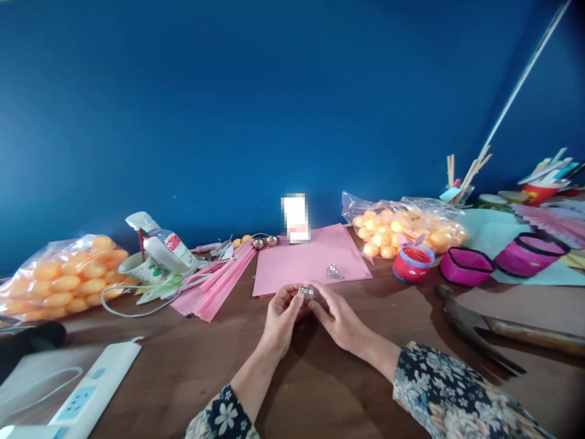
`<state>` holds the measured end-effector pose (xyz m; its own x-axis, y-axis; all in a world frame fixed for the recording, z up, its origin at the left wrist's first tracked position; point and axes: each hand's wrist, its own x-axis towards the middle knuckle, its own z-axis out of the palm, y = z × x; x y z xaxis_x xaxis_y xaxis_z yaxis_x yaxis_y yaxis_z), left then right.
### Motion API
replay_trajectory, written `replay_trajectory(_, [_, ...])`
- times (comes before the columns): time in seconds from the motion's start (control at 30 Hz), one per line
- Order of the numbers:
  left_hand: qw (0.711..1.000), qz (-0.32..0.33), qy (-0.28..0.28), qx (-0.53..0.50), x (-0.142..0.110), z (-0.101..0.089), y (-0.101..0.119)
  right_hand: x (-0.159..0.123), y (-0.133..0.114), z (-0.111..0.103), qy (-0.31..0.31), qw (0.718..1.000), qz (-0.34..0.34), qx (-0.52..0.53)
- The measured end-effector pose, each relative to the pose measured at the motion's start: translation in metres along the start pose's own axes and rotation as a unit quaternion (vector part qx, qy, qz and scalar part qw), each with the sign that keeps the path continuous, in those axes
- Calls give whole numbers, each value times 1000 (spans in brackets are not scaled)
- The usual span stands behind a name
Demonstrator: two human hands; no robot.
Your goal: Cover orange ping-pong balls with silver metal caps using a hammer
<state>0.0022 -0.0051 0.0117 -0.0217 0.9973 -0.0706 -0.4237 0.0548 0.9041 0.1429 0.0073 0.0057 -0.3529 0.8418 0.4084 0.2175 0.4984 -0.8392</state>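
Between the fingertips of both hands is a small shiny metal ball point(307, 294), which looks like a bell. My left hand point(283, 316) pinches it from the left, thumb on top. My right hand point(337, 316) closes on it from the right, with the thumb below. Just beyond the hands lies pink paper point(283, 268). A little heap of silvery pieces point(334, 271), too small to name, rests on the paper's right part. Two shiny metal balls point(265, 242) of similar look sit near the paper's back left corner.
At left are a bag of orange balls point(66, 283), a bottle point(171, 247), pink strips point(214, 283) and a power strip point(94, 390). To the right are another ball bag point(402, 225), a red tape roll point(412, 265), purple pouches point(466, 266) and a claw hammer point(484, 323).
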Motion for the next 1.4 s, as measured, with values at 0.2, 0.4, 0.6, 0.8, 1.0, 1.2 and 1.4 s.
replay_trajectory(0.2, [1000,4,12,12,0,2,0,0,0,-1,4,1000,-3,-4])
replay_trajectory(0.4, [1000,-12,-14,-24,-1,0,3,-1,-1,0,-5,1000,-10,-10])
replay_trajectory(0.6, [1000,-14,-9,-20,-2,0,5,-2,-3,0,-19,1000,-16,-14])
replay_trajectory(0.8, [999,-26,-5,-31,-1,0,5,-2,-4,0,-15,1000,-22,-15])
replay_trajectory(1.0, [999,-24,-19,-31,0,-3,4,-2,-3,0,-26,999,-18,-18])
replay_trajectory(1.2, [998,-32,-31,-36,1,-5,4,-3,-4,-1,-29,999,-23,-23])
replay_trajectory(1.4, [998,-39,-35,-42,2,-6,4,-2,-6,0,-31,998,-45,-44])
